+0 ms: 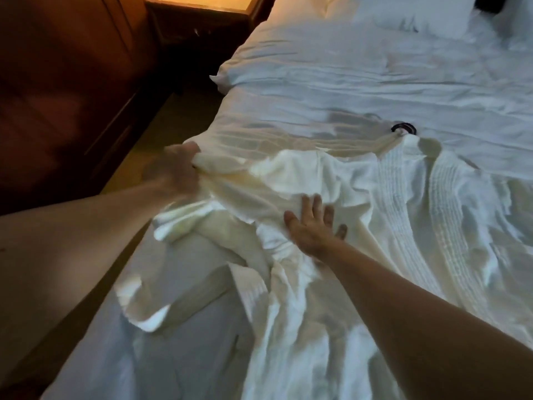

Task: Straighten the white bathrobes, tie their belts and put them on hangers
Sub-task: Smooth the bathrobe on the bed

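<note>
A white bathrobe (pixel 331 197) lies spread and rumpled on the bed (pixel 346 76), its ribbed collar running down the right side. At its neck, the dark hook of a hanger (pixel 403 129) pokes out. My left hand (pixel 176 168), blurred, grips the end of the robe's left sleeve near the bed's left edge. My right hand (pixel 311 229) lies flat with fingers spread on the robe's chest area, pressing the cloth down. A loose strip of white cloth (pixel 184 301), perhaps the belt, lies lower left on the bed.
A dark wooden wardrobe (pixel 57 96) stands along the left. A nightstand (pixel 202 13) lit in warm light sits at the head of the bed. White pillows (pixel 403 15) lie at the top. A narrow floor strip (pixel 161 125) runs between bed and wardrobe.
</note>
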Demonstrator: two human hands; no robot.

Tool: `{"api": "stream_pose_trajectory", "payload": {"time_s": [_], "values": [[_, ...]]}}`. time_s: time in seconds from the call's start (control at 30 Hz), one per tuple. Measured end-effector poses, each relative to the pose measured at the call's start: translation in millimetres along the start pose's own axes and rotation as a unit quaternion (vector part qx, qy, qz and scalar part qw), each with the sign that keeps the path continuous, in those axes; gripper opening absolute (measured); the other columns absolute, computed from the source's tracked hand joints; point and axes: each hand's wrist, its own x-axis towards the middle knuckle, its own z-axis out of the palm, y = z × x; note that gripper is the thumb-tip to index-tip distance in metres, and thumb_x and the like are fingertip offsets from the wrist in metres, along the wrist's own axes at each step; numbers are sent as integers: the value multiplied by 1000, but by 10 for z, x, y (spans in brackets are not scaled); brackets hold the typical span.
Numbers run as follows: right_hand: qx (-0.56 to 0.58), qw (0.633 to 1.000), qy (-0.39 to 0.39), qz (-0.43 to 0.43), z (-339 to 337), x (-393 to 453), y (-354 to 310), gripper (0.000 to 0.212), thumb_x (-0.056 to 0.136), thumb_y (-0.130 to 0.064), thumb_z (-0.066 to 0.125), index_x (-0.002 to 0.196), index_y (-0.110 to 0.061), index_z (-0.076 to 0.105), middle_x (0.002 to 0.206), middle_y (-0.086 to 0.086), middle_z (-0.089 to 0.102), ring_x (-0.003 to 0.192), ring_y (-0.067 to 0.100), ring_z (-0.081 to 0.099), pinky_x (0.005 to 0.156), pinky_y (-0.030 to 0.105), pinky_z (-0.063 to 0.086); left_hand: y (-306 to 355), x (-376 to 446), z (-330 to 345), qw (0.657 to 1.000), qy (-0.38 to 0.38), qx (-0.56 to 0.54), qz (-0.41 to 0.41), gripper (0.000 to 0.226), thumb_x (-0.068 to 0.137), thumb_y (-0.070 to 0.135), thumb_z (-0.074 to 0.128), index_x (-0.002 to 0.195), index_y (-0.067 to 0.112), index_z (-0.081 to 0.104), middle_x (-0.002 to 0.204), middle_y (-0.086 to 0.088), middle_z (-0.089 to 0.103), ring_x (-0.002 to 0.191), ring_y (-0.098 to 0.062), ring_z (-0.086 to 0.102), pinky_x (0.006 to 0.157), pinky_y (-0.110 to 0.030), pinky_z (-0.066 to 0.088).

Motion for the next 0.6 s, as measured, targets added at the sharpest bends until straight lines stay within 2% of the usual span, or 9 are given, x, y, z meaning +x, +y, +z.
{"api": "stream_pose_trajectory", "payload": {"time_s": [0.07,0.1,0.13,0.2,0.3,0.4,0.5,0.57,0.6], "values": [[-29,999,-11,13,99,13,19,78,100,-68,19,158,-34,-20,161,-10,-36,150,22,-31,118,61,-15,-216,206,-53,996,58,-21,-58,31,92,13,56,122,22,57,119,-13,60,107,-39,59,78,-45,47],[-44,999,-13,18,149,34,0,79,99,-69,18,157,-33,-22,160,-9,-38,149,21,-33,118,61,-16,-321,282,-62,994,53,-25,-90,35,94,19,57,129,23,53,128,-14,56,116,-41,55,88,-51,45],[-55,998,-14,23,187,39,5,79,99,-69,16,156,-33,-25,159,-8,-41,148,21,-35,118,61,-16,-367,310,-59,992,31,-33,-120,39,97,26,55,135,23,49,135,-16,51,122,-43,50,96,-54,41],[-68,997,-19,35,228,53,-7,79,98,-70,13,153,-32,-30,156,-7,-46,147,21,-38,117,60,-19,-418,352,19,986,-22,-36,-158,44,100,43,44,140,24,44,139,-17,48,126,-43,47,101,-54,37],[-79,996,-25,41,258,95,3,79,97,-71,10,151,-33,-33,152,-8,-50,144,21,-41,116,60,-21,-503,289,125,981,-124,-15,-150,52,97,58,37,139,28,41,138,-14,48,128,-43,45,104,-57,36],[-78,996,-28,40,263,132,23,79,96,-72,8,150,-33,-36,149,-8,-53,142,20,-45,115,60,-23,-621,260,171,977,-170,-38,-120,64,86,47,57,143,37,29,144,-10,44,133,-44,41,105,-63,36],[-77,996,-32,37,254,128,25,79,96,-73,7,146,-34,-40,148,-8,-55,139,19,-48,114,59,-24,-707,287,184,977,-139,-55,-151,79,87,39,64,152,36,19,151,-10,41,136,-45,39,107,-63,30],[-76,996,-30,36,260,120,41,77,96,-73,7,140,-35,-43,147,-9,-56,139,19,-48,114,59,-25,-794,307,206,970,-128,-86,-185,81,88,44,69,153,31,22,150,-12,45,136,-44,41,109,-62,28],[-76,996,-29,35,250,122,41,76,96,-73,7,138,-36,-44,146,-9,-56,138,19,-49,114,59,-25,-863,331,228,967,-123,-108,-196,78,87,46,70,151,28,28,147,-13,49,133,-43,44,109,-60,31]]}}
